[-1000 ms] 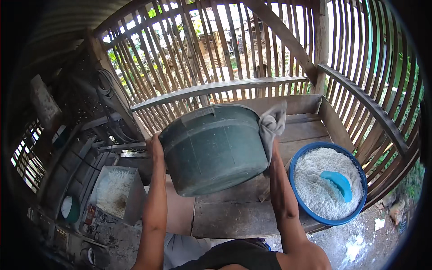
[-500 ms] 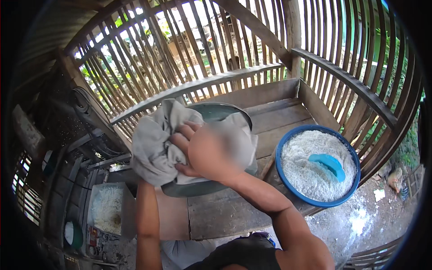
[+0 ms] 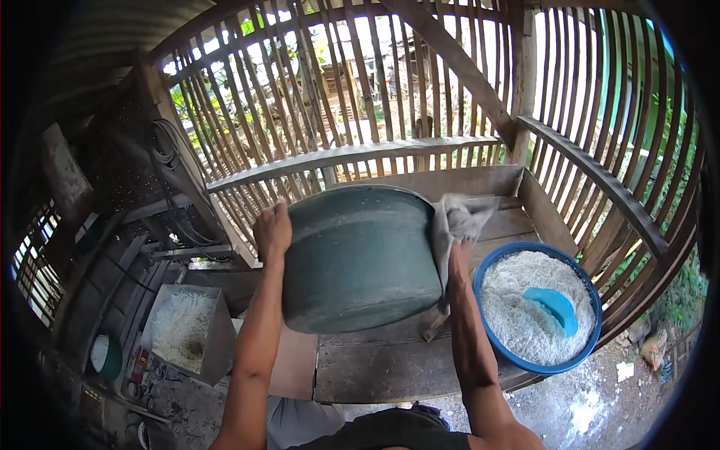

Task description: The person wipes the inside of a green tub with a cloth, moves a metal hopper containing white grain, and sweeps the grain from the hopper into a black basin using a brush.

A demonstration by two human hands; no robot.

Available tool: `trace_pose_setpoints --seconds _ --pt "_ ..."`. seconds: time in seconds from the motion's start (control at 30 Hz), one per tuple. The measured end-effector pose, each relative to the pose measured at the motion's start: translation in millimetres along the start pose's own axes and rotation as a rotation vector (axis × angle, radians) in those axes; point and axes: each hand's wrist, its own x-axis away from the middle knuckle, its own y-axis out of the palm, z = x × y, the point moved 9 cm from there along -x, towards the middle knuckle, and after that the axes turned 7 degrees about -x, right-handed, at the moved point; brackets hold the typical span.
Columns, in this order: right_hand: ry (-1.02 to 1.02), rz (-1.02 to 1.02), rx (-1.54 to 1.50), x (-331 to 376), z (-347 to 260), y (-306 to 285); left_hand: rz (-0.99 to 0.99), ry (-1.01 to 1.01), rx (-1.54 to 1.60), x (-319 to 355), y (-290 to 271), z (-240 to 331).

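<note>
A large dark green tub is tipped up on its side in front of me, its outer wall and base facing me and its inside hidden. At its upper left edge, my left hand is closed on the tub. My right hand is closed on a crumpled grey cloth, which lies against the tub's right side and is slightly blurred. Close to my right forearm stands a blue basin full of white, flour-like grains. A bright turquoise scoop rests in these grains.
Under the tub is a wooden plank bench, backed by a slatted wooden wall. To the lower left, a metal hopper holds more white material. A coiled hose hangs from a post on the left.
The tub has been tipped up so its underside faces me. My right hand has moved with the cloth from inside the tub to its right side; my left hand now shows at the left edge.
</note>
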Motion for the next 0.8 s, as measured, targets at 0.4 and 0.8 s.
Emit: trace_pose_setpoints --seconds 0.4,0.8 --pt "-0.484 -0.391 0.316 49.3 -88.7 29.0 0.111 0.126 0.001 25.8 12.4 31.7" --pt "0.431 -0.069 -0.369 78.8 59.7 -153.2 -0.449 0.335 0.839 -10.6 23.0 -46.6"
